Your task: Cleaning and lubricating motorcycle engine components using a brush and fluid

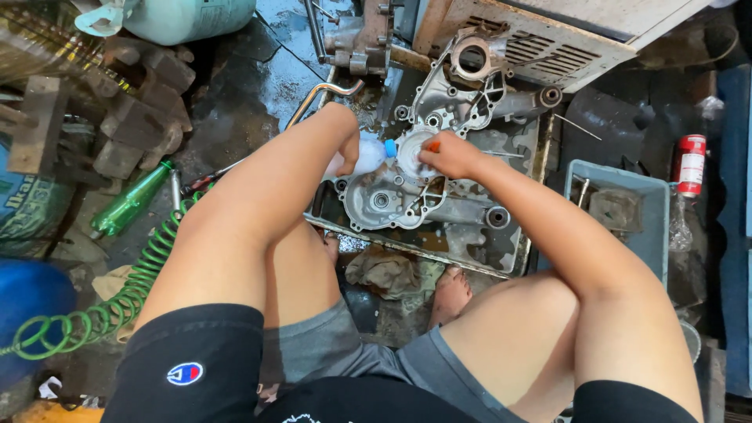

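Note:
A grey metal engine case half lies in a shallow metal tray on the floor in front of me. My left hand grips a clear plastic bottle with a blue cap, tipped sideways over the case. My right hand holds a small orange-handled brush against the round opening of the case. A second case half lies at the far end of the tray.
A green coiled air hose runs along the left, beside a green glass bottle. A grey plastic bin and a red spray can stand at the right. A rag lies by my foot.

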